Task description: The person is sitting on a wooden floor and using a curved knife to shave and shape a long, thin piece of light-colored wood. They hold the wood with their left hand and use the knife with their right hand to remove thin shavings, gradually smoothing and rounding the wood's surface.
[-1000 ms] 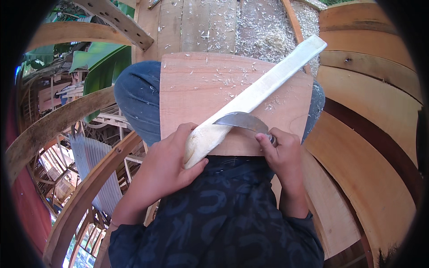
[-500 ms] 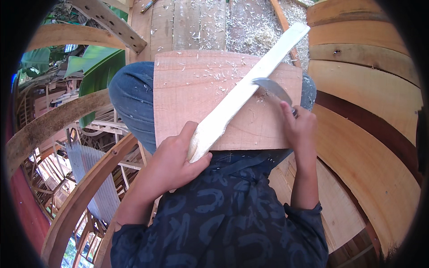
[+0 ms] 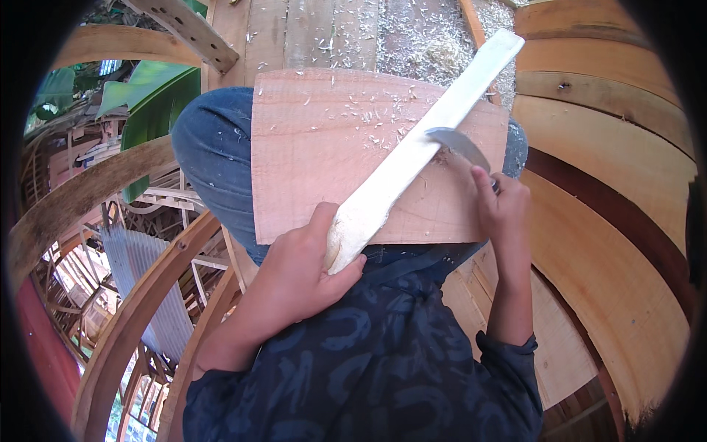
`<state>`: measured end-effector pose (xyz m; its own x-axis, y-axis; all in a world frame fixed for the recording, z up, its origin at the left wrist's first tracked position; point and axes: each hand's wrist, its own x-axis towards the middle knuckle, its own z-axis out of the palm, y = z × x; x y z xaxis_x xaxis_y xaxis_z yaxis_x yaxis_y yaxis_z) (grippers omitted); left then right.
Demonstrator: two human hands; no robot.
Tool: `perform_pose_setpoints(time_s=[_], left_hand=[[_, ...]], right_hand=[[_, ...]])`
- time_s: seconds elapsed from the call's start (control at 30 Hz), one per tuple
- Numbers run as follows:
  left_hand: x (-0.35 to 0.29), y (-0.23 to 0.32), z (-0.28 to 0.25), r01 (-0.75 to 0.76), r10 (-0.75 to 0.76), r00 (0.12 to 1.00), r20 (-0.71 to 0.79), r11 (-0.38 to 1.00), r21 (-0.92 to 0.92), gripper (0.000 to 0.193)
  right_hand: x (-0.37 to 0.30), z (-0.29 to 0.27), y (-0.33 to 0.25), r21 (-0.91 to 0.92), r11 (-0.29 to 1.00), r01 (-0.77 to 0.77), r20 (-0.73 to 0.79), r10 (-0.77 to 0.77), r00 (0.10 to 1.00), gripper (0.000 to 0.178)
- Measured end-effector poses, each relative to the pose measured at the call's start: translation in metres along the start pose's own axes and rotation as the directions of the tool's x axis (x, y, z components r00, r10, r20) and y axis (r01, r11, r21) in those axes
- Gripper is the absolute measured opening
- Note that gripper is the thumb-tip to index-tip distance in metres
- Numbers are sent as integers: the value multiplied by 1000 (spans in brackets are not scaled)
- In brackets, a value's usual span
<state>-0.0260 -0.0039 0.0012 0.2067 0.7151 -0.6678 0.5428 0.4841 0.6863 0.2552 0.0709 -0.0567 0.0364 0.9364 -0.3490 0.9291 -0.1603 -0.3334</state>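
A long pale stick of carved wood (image 3: 412, 155) slants across a flat reddish board (image 3: 309, 162) on my lap. My left hand (image 3: 309, 254) is wrapped round the stick's thicker near end, close to my body. Closed round a handle, my right hand (image 3: 502, 206) holds a curved knife (image 3: 465, 145). Its blade points left, and the tip lies against the stick's right edge, past the middle of its length. Most of the knife's handle is hidden inside my fingers. Small shavings (image 3: 379, 140) are scattered over the board.
Plank walls (image 3: 604, 140) curve up on my right. Ahead is a plank floor (image 3: 309, 37) strewn with a pile of shavings (image 3: 442, 55). Wooden beams (image 3: 147, 302) form an open frame on my left, with a corrugated sheet (image 3: 151, 287) and large green leaves (image 3: 158, 103) beyond.
Both hands, the stick and the knife sit slightly farther right in the picture. The knife still touches the stick at about the same place, and both grips are unchanged.
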Motion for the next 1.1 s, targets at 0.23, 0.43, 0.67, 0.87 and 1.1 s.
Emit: perform_pose_setpoints(time_s=[0.23,0.43,0.67,0.87,1.1], left_hand=[[-3,-3,-4,4,-4,1000,-13,1000,9,50],[-1,-4,7,-26,29,997,-66,999,39,49],[-14,-14,3,10,-9,999,-45,1000,26,52],[-7,-16,-5,25,-25,1000,9,997,-70,55],[12,3,15,-228,241,962,-124,967,111,58]], right_hand=[[-25,-16,-15,48,998,29,135,-36,990,60],[-40,11,-33,48,979,197,161,-202,966,59],[12,-20,61,-48,960,-276,-151,266,952,64],[-24,-3,12,247,969,25,-50,-13,999,59],[-34,33,-54,917,391,79,-45,-95,994,36]])
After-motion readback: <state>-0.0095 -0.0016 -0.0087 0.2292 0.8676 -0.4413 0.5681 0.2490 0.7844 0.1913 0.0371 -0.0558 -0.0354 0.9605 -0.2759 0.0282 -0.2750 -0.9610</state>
